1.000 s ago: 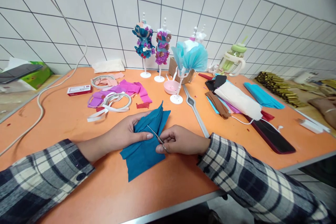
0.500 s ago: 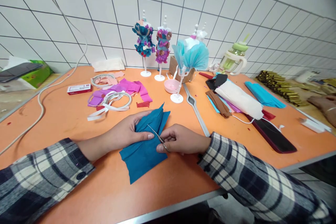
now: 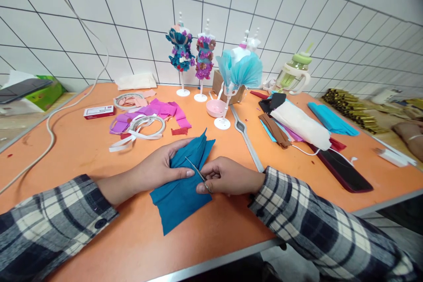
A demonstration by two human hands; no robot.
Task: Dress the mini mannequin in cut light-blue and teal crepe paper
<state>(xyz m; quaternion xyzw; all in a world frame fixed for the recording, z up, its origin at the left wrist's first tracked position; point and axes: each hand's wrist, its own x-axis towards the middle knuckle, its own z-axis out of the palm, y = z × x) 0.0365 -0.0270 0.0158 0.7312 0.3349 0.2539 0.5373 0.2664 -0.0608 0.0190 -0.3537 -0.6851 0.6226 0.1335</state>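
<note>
My left hand grips a folded piece of teal crepe paper, thumb on top and the other fingers behind it. From the right, my right hand is closed around small metal scissors, whose handles are mostly hidden in the fingers. One slim blade lies over the paper, its tip pointing up and left past my left thumb; the other blade is hidden. A loose flap of the paper hangs down toward me, just above the orange table.
Tape rolls and purple paper strips lie at the left. Decorated mini dress forms and a pink bowl stand behind. On the right are a white paper roll, a dark phone and a drinking bottle.
The hanging flap of teal paper has shifted slightly lower. Both hands and the scissors stay nearly where they were.
</note>
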